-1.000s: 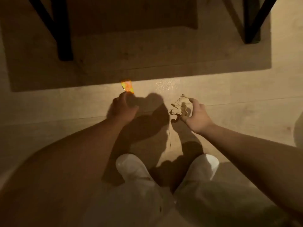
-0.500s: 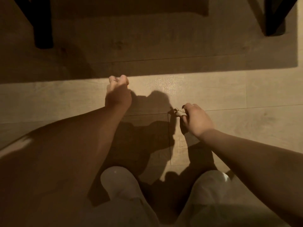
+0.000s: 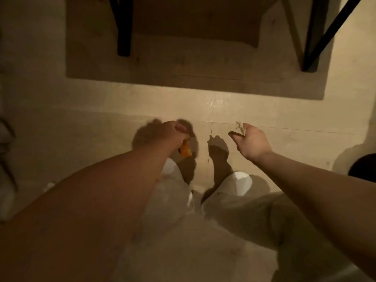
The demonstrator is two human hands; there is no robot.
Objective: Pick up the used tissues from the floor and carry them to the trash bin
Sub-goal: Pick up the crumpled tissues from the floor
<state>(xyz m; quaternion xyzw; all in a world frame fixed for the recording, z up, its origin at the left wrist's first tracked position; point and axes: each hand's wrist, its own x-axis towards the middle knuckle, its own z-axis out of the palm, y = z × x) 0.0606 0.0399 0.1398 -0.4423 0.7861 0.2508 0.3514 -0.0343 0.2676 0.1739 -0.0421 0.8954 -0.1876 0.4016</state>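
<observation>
My left hand (image 3: 166, 133) is closed around an orange scrap (image 3: 185, 152), which hangs below the fist above the pale wooden floor (image 3: 284, 110). My right hand (image 3: 251, 141) grips a crumpled white tissue (image 3: 240, 127); only a small tuft sticks out past the fingers. Both hands are held out in front of me, above my feet in white shoes (image 3: 241, 183). No trash bin can be made out for certain.
A dark table or chair stands ahead with black legs (image 3: 123, 27) (image 3: 313, 37) and casts a broad shadow on the floor. A dark round object (image 3: 364, 165) sits at the right edge. Something grey lies at the far left edge (image 3: 6, 139).
Both hands have lifted off the floor with their scraps, and the view has risen and pulled back. The orange scrap, on the floor a second ago, is now in my left hand.
</observation>
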